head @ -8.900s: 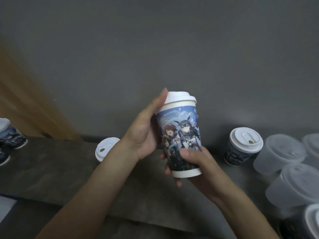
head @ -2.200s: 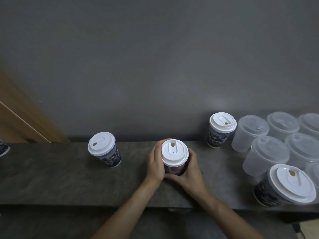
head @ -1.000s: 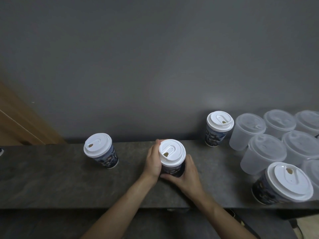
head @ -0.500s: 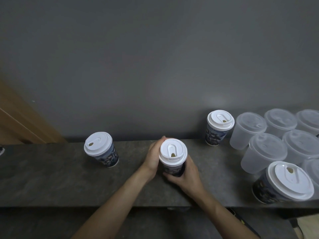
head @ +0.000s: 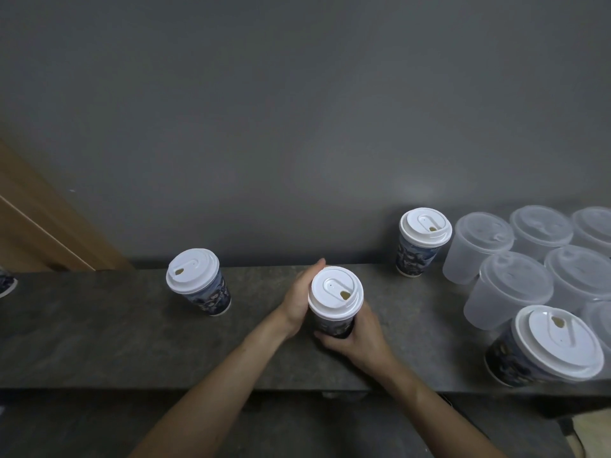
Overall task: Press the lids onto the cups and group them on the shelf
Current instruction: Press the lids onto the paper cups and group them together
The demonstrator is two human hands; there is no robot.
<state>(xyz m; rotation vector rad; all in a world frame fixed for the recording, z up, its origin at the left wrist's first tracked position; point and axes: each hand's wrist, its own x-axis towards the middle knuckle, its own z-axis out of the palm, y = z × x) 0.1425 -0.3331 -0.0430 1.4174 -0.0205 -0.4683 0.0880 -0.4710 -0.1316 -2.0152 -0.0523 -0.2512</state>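
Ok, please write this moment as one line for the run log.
left hand: holds printed cup side | right hand: grips its base | white lid: on | cup: upright on shelf

The middle cup (head: 334,292) stands on the shelf (head: 99,328) between the left cup (head: 197,282) and the right cluster (head: 515,287).

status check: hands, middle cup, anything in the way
Left hand wraps the side, right hand grips the base. Middle cup lidded, upright on shelf. Clear run to the grouped cups at right.
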